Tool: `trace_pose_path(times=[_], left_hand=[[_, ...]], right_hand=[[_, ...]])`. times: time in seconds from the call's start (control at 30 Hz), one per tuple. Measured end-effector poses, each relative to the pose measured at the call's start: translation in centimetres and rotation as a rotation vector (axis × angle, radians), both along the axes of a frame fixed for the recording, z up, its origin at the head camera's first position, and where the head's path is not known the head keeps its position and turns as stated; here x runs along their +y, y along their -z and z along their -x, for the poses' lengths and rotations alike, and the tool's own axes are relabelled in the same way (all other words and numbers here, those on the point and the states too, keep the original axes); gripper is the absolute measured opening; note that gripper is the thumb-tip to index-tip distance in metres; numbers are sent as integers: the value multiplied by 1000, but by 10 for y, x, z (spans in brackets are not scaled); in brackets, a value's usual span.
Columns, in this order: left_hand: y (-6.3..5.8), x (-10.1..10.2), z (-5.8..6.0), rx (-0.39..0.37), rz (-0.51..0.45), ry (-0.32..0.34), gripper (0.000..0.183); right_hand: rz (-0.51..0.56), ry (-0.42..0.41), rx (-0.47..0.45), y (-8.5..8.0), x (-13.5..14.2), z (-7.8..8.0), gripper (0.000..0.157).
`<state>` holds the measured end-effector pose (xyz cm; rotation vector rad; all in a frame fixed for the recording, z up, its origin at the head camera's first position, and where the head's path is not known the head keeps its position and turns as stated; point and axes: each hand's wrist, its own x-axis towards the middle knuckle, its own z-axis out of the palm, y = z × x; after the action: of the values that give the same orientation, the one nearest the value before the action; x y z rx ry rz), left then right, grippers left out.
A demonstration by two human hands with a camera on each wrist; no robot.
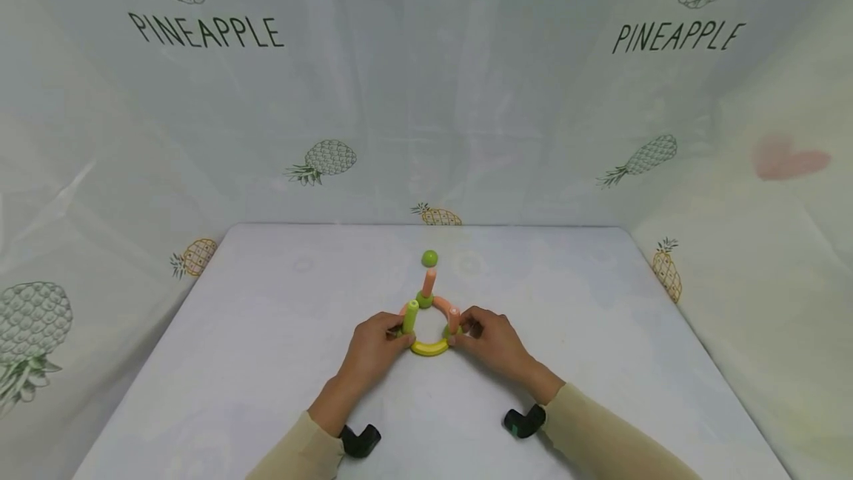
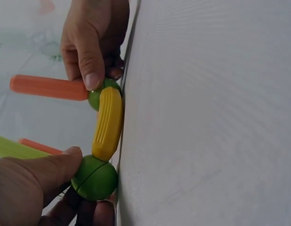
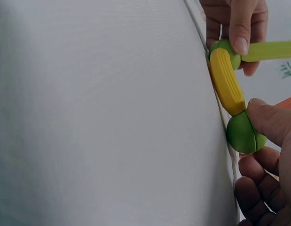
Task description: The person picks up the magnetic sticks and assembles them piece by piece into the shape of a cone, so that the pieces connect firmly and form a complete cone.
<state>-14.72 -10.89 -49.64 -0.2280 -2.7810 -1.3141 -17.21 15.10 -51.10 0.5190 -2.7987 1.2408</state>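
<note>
A ring of curved toy pieces and green balls lies on the table. Its front is a yellow curved piece; an orange curved piece forms part of the back. My left hand pinches the green ball at the yellow piece's left end, under an upright lime rod. At the other end, my right hand pinches another green ball, from which an orange rod rises. A second orange rod stands on the back ball, beyond both hands.
A loose green ball lies behind the ring, toward the far table edge. The white table meets a hanging pineapple-print cloth at the back and sides. Black wrist devices sit at both cuffs.
</note>
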Motion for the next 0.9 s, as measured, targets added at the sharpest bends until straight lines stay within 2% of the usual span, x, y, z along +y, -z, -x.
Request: trace_pose_path(times=[0.17, 0.3, 0.43, 0.57, 0.7, 0.9], left_hand=[[1, -3, -1, -3, -6, 2, 31], [1, -3, -2, 3, -13, 2, 30], [0, -3, -4, 16, -15, 7, 29], [1, -3, -3, 36, -8, 14, 27], [1, -4, -2, 41, -9, 20, 27], [0, -4, -2, 40, 1, 28, 28]], right_hand=[[-12, -10, -17, 1, -1, 0, 26], [-14, -49, -66, 0, 3, 2, 26], [-6, -120, -146, -8, 11, 5, 17], [-2, -173, -198, -18, 19, 15, 18], [6, -143, -188, -22, 21, 33, 19], [48, -51, -118, -25, 14, 63, 38]])
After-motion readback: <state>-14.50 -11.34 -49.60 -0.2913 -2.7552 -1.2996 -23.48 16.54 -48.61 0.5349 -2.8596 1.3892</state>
